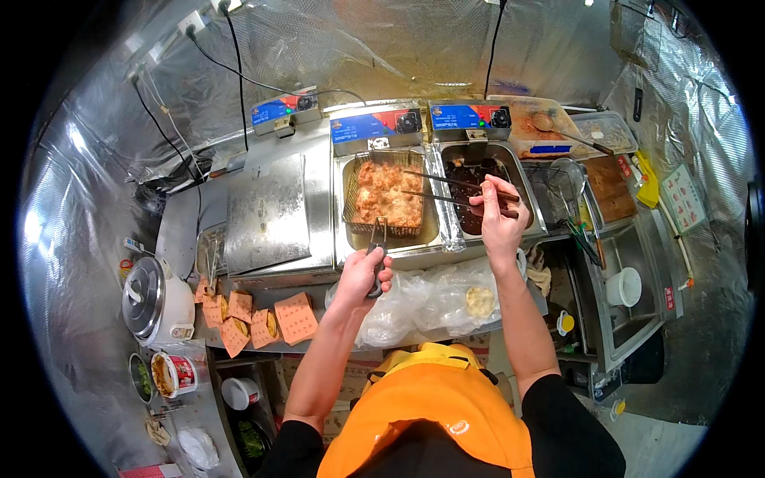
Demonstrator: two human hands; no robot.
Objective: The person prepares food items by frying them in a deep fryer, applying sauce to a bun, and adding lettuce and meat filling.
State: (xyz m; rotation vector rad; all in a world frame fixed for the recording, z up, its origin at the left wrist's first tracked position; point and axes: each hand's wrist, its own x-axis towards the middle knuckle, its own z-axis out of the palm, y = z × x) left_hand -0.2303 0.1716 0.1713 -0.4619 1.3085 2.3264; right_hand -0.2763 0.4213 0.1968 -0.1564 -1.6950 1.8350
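Note:
My left hand (pixel 362 279) is closed around the black handle of a wire fry basket (pixel 348 209). Golden-brown fried pieces (pixel 386 195) fill the basket, which sits in or just over the left fryer well (pixel 343 239). In my right hand (pixel 499 215) is a pair of long dark chopsticks (pixel 446 181). Their tips are apart and reach over the fried pieces; whether they touch the food I cannot tell. Beneath the chopsticks, to the right, the second fryer well (pixel 526 195) contains dark liquid with dark pieces in it.
Several orange paper packets (pixel 295 319) lie along the left front edge, near a lidded cooker (pixel 147 299). Clear plastic bags (pixel 422 299) cover the counter's front. A metal lid (pixel 267 211) lies left of the fryer. At right are a strainer (pixel 567 179), a wooden board (pixel 610 187) and a sink (pixel 645 319).

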